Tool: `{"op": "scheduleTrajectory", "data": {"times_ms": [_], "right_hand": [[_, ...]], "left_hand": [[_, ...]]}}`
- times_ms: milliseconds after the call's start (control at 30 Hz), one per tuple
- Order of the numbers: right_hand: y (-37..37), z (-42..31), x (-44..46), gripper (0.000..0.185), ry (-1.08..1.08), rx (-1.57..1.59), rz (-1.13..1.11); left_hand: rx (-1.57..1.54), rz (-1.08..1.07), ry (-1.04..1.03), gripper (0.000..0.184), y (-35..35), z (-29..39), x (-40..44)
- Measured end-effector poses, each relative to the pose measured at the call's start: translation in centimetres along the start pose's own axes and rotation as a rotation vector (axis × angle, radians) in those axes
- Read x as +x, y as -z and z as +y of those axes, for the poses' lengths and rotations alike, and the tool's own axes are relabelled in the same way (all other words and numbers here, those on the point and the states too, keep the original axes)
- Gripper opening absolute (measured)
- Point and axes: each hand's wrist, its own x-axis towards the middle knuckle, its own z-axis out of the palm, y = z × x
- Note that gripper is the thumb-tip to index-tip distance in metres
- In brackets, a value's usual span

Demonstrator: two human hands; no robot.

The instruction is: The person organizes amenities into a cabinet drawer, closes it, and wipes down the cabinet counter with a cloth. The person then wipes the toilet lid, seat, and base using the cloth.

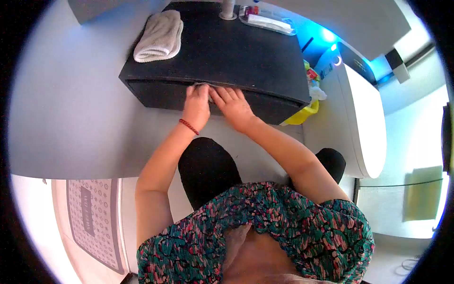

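A black drawer cabinet [227, 52] stands in front of my knees. Both hands are at the upper edge of its drawer front [161, 94], around the middle. My left hand [196, 108], with a red braided bracelet [189, 126] on the wrist, has its fingers curled at that edge. A small pale greyish bit shows between the hands, perhaps cloth; what the left fingers hold is hidden. Close beside it, my right hand [235, 108] lies with fingers stretched out over the drawer's edge, fingertips touching it.
On the cabinet top lie a folded light towel [161, 35] and a clear tray [268, 23] with small items. Yellow and white plastic bags [307, 111] are to the right, beside a white rounded appliance [359, 113]. A grey patterned mat [94, 220] appears at lower left.
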Motion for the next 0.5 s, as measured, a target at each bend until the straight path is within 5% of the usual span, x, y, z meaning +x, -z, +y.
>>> {"op": "scheduleTrajectory", "data": {"times_ms": [100,500], "right_hand": [[0.3,2.4,-2.2,0.060,0.024,0.014,0.087],[1.3,6.1,-6.7,0.029,0.112,0.116,0.346]], "left_hand": [[-0.041,-0.189,-0.013,0.028,-0.4,2.2,1.2],[0.000,-0.300,-0.143,0.029,-2.1,9.0,0.7]]}}
